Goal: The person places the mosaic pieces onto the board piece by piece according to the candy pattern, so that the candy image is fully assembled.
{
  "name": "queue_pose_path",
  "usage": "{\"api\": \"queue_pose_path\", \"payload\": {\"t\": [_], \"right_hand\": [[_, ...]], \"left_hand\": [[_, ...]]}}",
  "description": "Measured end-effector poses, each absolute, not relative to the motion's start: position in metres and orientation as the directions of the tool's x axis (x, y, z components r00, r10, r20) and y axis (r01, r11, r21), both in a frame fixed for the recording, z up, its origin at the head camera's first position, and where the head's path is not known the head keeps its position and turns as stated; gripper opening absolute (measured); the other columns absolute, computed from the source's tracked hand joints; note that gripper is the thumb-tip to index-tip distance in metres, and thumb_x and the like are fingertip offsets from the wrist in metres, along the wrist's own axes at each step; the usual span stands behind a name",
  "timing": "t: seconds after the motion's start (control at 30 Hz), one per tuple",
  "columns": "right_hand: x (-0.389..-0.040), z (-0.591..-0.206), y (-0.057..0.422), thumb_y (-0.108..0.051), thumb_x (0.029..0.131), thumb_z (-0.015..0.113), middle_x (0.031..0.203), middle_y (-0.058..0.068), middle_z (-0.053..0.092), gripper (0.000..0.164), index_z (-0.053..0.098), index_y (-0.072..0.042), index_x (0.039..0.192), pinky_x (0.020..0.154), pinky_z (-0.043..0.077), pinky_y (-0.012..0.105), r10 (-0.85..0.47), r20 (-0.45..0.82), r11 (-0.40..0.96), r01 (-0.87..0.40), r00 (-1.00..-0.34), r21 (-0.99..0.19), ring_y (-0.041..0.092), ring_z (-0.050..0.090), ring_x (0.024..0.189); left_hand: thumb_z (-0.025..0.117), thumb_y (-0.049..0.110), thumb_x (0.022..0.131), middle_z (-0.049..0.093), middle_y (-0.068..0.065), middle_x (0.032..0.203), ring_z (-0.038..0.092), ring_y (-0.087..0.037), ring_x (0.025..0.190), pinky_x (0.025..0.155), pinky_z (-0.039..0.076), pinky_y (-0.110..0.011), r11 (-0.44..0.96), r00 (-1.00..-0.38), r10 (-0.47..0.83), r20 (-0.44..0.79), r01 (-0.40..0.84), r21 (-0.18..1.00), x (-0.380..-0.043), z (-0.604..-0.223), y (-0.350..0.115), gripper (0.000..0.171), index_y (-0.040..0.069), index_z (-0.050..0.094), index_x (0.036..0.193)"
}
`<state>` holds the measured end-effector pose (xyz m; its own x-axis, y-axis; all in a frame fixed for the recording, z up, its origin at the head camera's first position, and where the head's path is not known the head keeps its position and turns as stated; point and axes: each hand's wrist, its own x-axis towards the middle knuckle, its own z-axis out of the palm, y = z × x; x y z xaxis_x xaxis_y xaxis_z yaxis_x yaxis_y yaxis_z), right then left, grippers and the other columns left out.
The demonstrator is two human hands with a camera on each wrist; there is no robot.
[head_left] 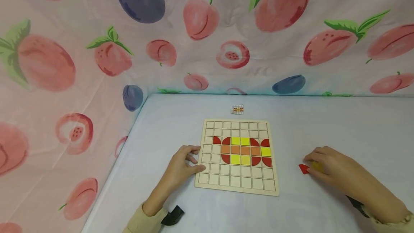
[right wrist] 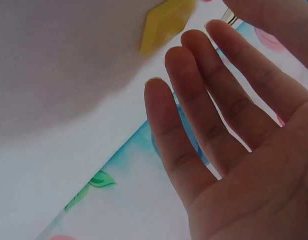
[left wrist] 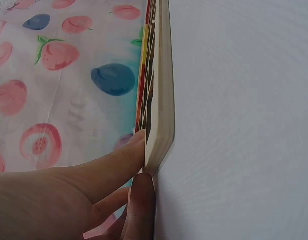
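A wooden grid board (head_left: pixel 237 181) lies flat on the table, bearing red quarter-round tiles (head_left: pixel 225 159), yellow square tiles (head_left: pixel 235 159) and orange square tiles (head_left: pixel 235 149). At its left edge is my left hand (head_left: pixel 179 166), with the thumb and fingertips touching the rim. The left wrist view has the board's edge (left wrist: pixel 166 100) up close, thumb against its corner. To the right of the board, my right hand (head_left: pixel 333 166) hovers low with its fingers extended. A loose red quarter-round tile (head_left: pixel 303 169) is by its thumb tip. Partly covered by the hand is a yellow tile (head_left: pixel 317 166).
Behind the board lies a small printed card (head_left: pixel 237 109) with a gridded picture in similar colours. A fruit-patterned cloth (head_left: pixel 200 60) forms walls at the back and left of the white table (head_left: pixel 349 125). A black strap end (head_left: pixel 173 215) sticks out at the left sleeve.
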<state>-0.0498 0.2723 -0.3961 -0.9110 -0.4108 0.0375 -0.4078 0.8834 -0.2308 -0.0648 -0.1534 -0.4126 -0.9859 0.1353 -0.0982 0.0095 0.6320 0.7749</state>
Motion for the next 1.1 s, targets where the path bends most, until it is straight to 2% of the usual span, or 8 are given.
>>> {"api": "queue_pose_path", "payload": {"t": [0.23, 0.6, 0.87, 1.0, 1.1], "right_hand": [[-0.048, -0.397, 0.278, -0.021, 0.072, 0.088, 0.093, -0.007, 0.065, 0.025, 0.074, -0.017, 0.093, 0.073, 0.057, 0.038, -0.398, 0.022, 0.892, -0.393, -0.917, -0.223, 0.014, 0.059, 0.084], [-0.043, -0.405, 0.291, -0.013, 0.07, 0.089, 0.094, -0.005, 0.064, 0.028, 0.073, -0.015, 0.092, 0.075, 0.057, 0.042, -0.386, 0.038, 0.889, -0.383, -0.922, -0.251, 0.018, 0.06, 0.085], [-0.042, -0.404, 0.294, -0.012, 0.068, 0.09, 0.09, -0.008, 0.065, 0.031, 0.072, -0.015, 0.093, 0.071, 0.058, 0.037, -0.376, 0.051, 0.887, -0.375, -0.925, -0.268, 0.01, 0.059, 0.077], [-0.044, -0.402, 0.295, -0.008, 0.068, 0.088, 0.087, -0.012, 0.066, 0.028, 0.072, -0.016, 0.09, 0.068, 0.058, 0.032, -0.392, 0.112, 0.871, -0.408, -0.913, -0.274, 0.004, 0.059, 0.074], [-0.046, -0.401, 0.296, -0.005, 0.07, 0.086, 0.084, -0.01, 0.069, 0.024, 0.073, -0.015, 0.087, 0.065, 0.057, 0.031, -0.398, 0.133, 0.866, -0.42, -0.908, -0.273, 0.003, 0.061, 0.071]], "left_hand": [[0.086, 0.01, 0.076, 0.06, -0.005, 0.113, 0.058, -0.014, 0.088, 0.072, 0.051, -0.024, 0.627, -0.986, 0.132, -0.105, 0.001, 0.779, -0.065, -0.413, -0.153, 0.057, 0.007, 0.062, 0.128], [0.087, 0.01, 0.076, 0.06, -0.006, 0.113, 0.058, -0.014, 0.088, 0.071, 0.051, -0.024, 0.628, -0.985, 0.14, -0.1, 0.01, 0.778, -0.066, -0.414, -0.152, 0.058, 0.006, 0.062, 0.128], [0.086, 0.01, 0.076, 0.06, -0.005, 0.113, 0.058, -0.014, 0.088, 0.071, 0.051, -0.023, 0.628, -0.985, 0.139, -0.098, 0.011, 0.778, -0.066, -0.415, -0.153, 0.057, 0.007, 0.062, 0.128], [0.086, 0.011, 0.076, 0.061, -0.005, 0.113, 0.058, -0.014, 0.088, 0.071, 0.051, -0.023, 0.63, -0.986, 0.131, -0.103, 0.003, 0.777, -0.066, -0.415, -0.153, 0.057, 0.007, 0.062, 0.128], [0.086, 0.011, 0.076, 0.06, -0.005, 0.113, 0.058, -0.014, 0.088, 0.071, 0.051, -0.023, 0.632, -0.986, 0.132, -0.102, 0.005, 0.775, -0.066, -0.414, -0.154, 0.057, 0.007, 0.062, 0.128]]}}
